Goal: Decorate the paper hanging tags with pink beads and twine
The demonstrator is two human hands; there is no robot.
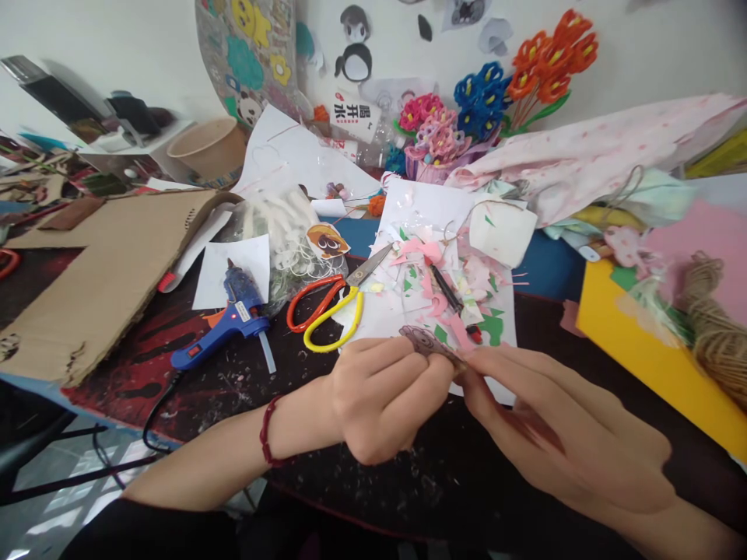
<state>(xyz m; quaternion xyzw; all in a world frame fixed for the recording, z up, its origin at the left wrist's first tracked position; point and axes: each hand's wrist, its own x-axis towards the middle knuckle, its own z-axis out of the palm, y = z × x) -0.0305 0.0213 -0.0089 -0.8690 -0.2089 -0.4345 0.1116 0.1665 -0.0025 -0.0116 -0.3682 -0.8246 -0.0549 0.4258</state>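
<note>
A small grey-brown printed cutout (425, 339), apparently paper or card, is held between my hands above the near edge of the table. My left hand (390, 398) is closed around its left part, fingers curled, and hides most of it. My right hand (569, 428) pinches the right edge between thumb and fingertips. Just beyond lie scissors (331, 307) with one red and one yellow handle, blades partly apart. Pink and green paper scraps (435, 272) cover white sheets behind the cutout, with a black pen-like tool (447, 288) among them.
Left of the scissors, a blue hot glue gun (225, 327) rests partly on white paper, its cord running off the table. Cardboard (110, 264) lies at the left. Yellow card (647, 350) and a twine bundle (715, 319) are at the right. Pipe-cleaner flowers (548, 58) stand at the back.
</note>
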